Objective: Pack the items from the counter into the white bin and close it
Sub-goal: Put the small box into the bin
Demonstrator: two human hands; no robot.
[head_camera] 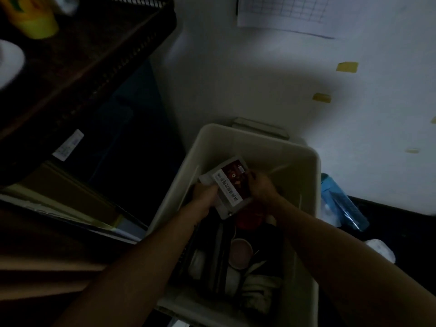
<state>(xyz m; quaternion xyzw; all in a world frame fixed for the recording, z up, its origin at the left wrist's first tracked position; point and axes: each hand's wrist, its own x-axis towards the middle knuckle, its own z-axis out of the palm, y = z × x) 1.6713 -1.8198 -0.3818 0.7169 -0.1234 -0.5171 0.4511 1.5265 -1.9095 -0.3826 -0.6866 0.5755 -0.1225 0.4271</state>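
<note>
Head view. The scene is dim. The white bin (257,147) stands against a pale wall with its top open. A latch tab (259,129) shows at its far rim. Both forearms reach down into the bin from the lower edge of the frame.

Left hand (204,193): the grip is curled round the lower left edge of a flat box (232,185). Individual fingers are hard to separate in the low light.

Right hand (260,187): the grip is curled over the right edge of the same box, with the fingers wrapped onto its face.

The flat box carries a white label strip with printed characters beside a dark red picture. It is tilted and held between the two hands, inside the bin and above the contents.

Contents under the hands:
- a red round item (250,217) just below the box; whether the two touch cannot be told;
- a round cup (241,252) with a pinkish top, near the middle;
- a white round container (197,260) to its left;
- a pale folded cloth (259,286) at the near right;
- dark objects between them, too dim to identify.

Outside the bin, a blue bottle (342,204) lies just beside the right wall. A dark rack (94,55) fills the upper left, with a yellow container (35,20) on it. A gridded sheet (287,13) and strips of yellow tape (348,67) are on the wall.
</note>
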